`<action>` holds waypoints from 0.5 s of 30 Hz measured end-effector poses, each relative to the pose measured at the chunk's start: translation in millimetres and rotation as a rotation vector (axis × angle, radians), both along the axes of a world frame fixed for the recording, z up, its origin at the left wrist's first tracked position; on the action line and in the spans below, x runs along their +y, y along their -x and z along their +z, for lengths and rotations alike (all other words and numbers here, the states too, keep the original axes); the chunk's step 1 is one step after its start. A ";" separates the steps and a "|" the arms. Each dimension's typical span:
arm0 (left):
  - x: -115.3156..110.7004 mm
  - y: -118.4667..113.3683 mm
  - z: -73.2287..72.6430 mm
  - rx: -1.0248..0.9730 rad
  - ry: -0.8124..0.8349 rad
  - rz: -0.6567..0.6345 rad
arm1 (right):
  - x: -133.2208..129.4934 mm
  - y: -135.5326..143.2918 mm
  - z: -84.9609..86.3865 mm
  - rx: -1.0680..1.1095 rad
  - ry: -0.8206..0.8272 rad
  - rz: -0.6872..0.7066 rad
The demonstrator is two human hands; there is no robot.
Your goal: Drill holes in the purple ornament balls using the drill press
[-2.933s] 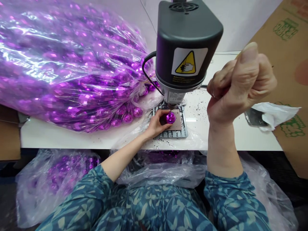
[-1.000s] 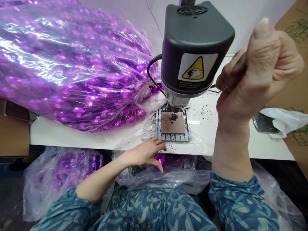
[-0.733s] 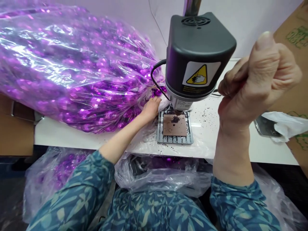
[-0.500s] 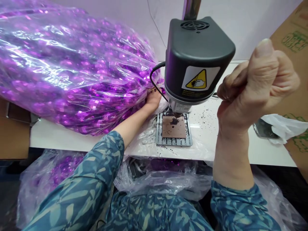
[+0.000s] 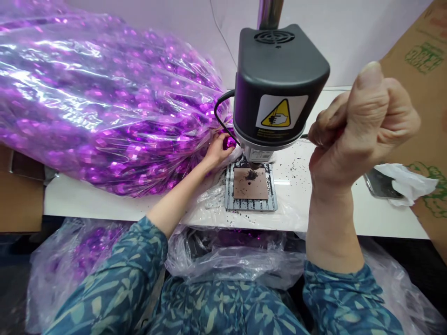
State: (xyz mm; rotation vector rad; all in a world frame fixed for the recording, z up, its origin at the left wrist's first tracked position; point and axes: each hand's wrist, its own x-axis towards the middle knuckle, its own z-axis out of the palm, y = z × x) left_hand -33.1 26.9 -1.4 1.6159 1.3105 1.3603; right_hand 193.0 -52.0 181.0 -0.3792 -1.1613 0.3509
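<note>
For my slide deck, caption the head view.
Left hand holds a purple ball near a machine; right hand curled closed.

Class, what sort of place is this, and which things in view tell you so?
Probably a small workshop: a drill-like machine with a hand-warning sticker, dark shavings on the board below it, and a large clear bag of shiny purple balls.

Workshop: one column-mounted motor unit (image 5: 281,63) (bearing a hazard label (image 5: 281,112)); one slotted base plate (image 5: 274,203) amid dark shavings (image 5: 251,175); one white surface (image 5: 380,224); one large clear bag (image 5: 101,88) of purple balls (image 5: 134,151); printed cardboard (image 5: 401,107).
</note>
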 end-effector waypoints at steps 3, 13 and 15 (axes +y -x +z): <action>-44.5 4.6 9.6 -0.176 0.187 -0.048 | 4.6 0.4 -2.4 0.007 -0.040 -0.013; -98.9 -4.4 14.0 -0.629 0.486 -0.317 | -0.7 2.9 0.4 -0.002 0.013 -0.050; -103.2 -7.8 11.5 -0.564 0.463 -0.325 | -1.1 3.2 0.2 0.008 0.007 -0.043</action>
